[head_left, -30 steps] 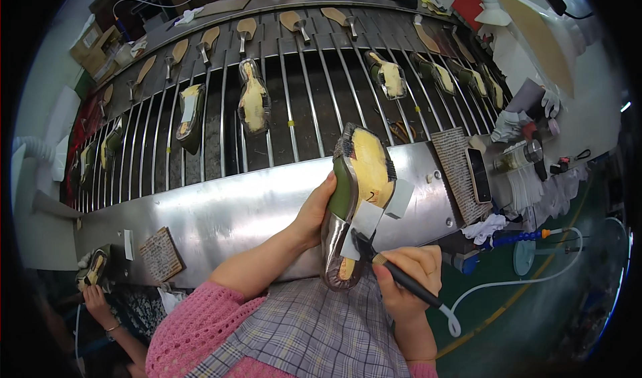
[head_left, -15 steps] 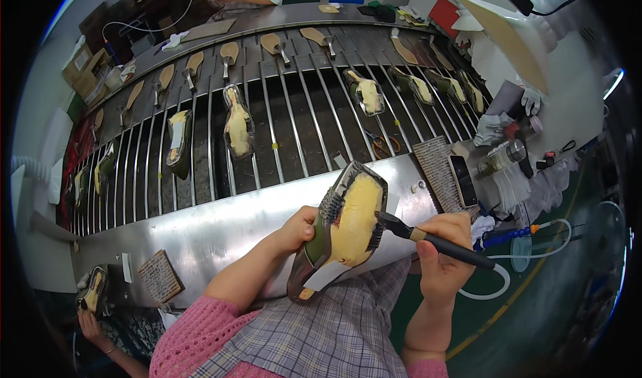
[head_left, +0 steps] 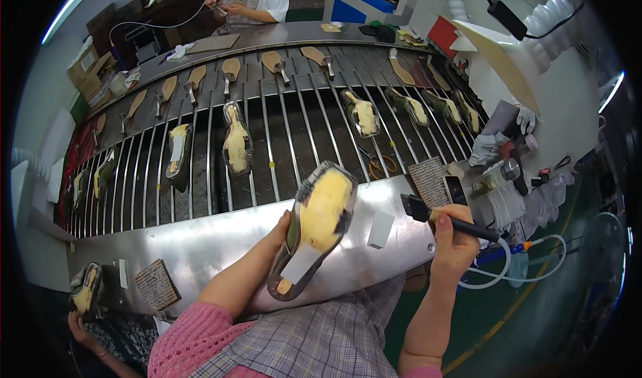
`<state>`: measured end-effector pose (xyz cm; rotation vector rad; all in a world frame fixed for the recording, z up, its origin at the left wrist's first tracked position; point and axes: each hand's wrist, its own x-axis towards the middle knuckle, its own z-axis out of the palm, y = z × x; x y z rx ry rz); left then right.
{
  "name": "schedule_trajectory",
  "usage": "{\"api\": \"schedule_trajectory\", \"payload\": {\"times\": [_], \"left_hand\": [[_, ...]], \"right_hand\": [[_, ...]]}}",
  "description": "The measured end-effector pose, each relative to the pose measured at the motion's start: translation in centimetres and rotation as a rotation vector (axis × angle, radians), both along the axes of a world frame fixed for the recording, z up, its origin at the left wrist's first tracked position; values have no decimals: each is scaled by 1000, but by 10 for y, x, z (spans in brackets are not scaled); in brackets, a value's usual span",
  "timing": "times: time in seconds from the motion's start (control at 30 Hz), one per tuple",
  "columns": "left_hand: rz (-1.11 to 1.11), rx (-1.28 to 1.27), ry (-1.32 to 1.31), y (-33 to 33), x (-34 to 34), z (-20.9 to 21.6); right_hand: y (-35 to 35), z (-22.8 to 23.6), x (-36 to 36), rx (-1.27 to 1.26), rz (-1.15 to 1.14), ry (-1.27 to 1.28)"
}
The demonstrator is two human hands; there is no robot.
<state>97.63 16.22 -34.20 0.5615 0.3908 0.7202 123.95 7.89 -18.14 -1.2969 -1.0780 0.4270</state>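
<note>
My left hand grips the side of a dark green shoe, held sole up and tilted above the metal ledge. Its underside is pale yellow with dark patches at the edges, and a white strip lies across the narrow part near the heel. Partly hidden behind the shoe, the left fingers wrap its side. To the right, my right hand is closed round a black-handled brush with a white hose at its rear end. The bristles are apart from the shoe. A small whitish block lies on the ledge between them.
Beyond the ledge, a rack of metal rods carries several upturned shoes and tan insoles. Scissors, a ridged board and a phone lie to the right. One person works across the rack; another's hand holds a shoe at lower left.
The brush has come off the sole and moved right and up. My left hand has shifted the shoe left and turned its sole more toward me, baring the block on the ledge.
</note>
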Motion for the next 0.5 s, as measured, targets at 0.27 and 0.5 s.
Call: {"api": "schedule_trajectory", "payload": {"times": [0.27,0.5], "left_hand": [[454,-11,-3,155,16,4],[542,-115,193,286,-20,-105]], "right_hand": [[-30,-59,29,-191,-53,94],[-46,-79,49,-168,-147,9]]}}
